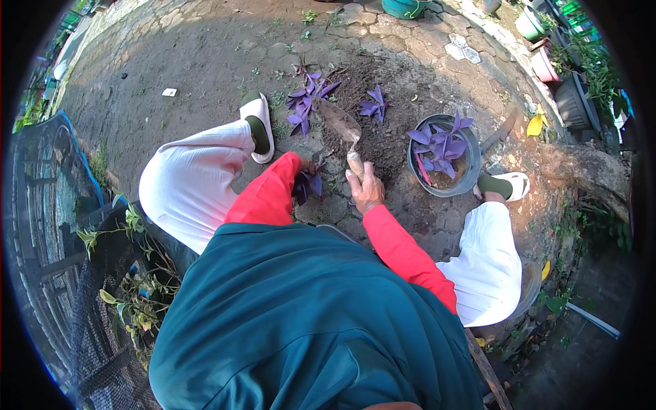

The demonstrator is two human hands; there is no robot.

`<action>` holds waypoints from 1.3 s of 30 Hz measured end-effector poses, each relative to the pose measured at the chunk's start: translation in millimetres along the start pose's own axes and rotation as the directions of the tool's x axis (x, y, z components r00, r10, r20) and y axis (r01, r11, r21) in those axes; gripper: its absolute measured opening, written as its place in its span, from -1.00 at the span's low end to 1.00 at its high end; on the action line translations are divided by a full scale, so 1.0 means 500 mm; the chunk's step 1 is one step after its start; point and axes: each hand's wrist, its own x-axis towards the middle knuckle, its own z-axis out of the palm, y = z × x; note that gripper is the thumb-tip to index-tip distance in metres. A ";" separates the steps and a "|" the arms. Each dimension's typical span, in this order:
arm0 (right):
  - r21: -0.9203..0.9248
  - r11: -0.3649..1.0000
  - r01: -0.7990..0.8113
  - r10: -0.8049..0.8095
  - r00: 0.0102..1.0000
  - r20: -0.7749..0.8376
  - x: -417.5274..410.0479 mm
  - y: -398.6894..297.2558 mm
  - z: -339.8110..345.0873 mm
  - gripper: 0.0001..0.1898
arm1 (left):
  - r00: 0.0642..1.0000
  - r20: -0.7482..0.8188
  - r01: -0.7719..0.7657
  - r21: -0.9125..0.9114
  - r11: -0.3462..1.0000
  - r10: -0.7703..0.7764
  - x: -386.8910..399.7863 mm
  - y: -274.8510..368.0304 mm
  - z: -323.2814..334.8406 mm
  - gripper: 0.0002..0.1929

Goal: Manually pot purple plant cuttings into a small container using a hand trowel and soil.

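Note:
My right hand grips the wooden handle of a garden trowel, its soil-coated blade pointing away from me over loose dark soil. My left hand, partly hidden by its red sleeve, holds a purple-leaved plant low over the paving; its fingers are hardly visible. Left of the trowel blade stands a clump of purple-leaved plants. A smaller purple plant sits in the soil to the blade's right. More purple cuttings lie in a grey plastic bucket near my right foot.
A large knife-like blade lies beyond the bucket, near a thick log. Potted plants line the right edge, including a grey pot. Dark netting and a leafy shrub flank my left side. A green pot stands ahead.

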 end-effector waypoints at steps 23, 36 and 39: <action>0.912 0.388 -0.135 0.174 0.982 0.072 0.096 0.039 -0.138 -0.46 | 0.678 0.107 -0.626 -0.434 0.648 0.727 -0.094 0.278 0.076 -0.68; 0.526 0.849 0.062 -0.016 0.996 -0.091 0.102 -0.094 -0.237 -0.43 | 0.693 0.039 -0.712 0.198 0.674 0.720 -0.244 0.397 0.169 -0.75; 0.383 0.917 0.110 -0.044 0.983 -0.177 0.124 -0.052 -0.213 -0.58 | 0.666 0.004 -0.680 0.416 0.604 0.746 -0.261 0.422 0.186 -0.72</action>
